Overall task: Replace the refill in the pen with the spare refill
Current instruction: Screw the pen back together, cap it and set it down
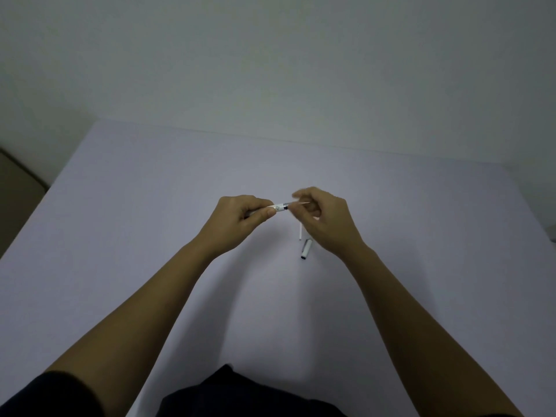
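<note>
My left hand (245, 216) grips a white pen barrel (280, 207), whose silver-and-dark open end points right. My right hand (323, 219) pinches a thin refill (298, 203) that runs from its fingers into the barrel's open end. Both hands hover above the table's middle. On the table below my right hand lies a thin white refill (300, 231), partly hidden by the hand. Beside it lies a white pen cap (306, 249) with a dark open end facing me.
A pale lilac table (150, 206) fills the view, with its far edge against a plain wall (270, 55). A brownish piece of furniture (18, 182) stands past the table's left edge. My dark clothing shows at the bottom.
</note>
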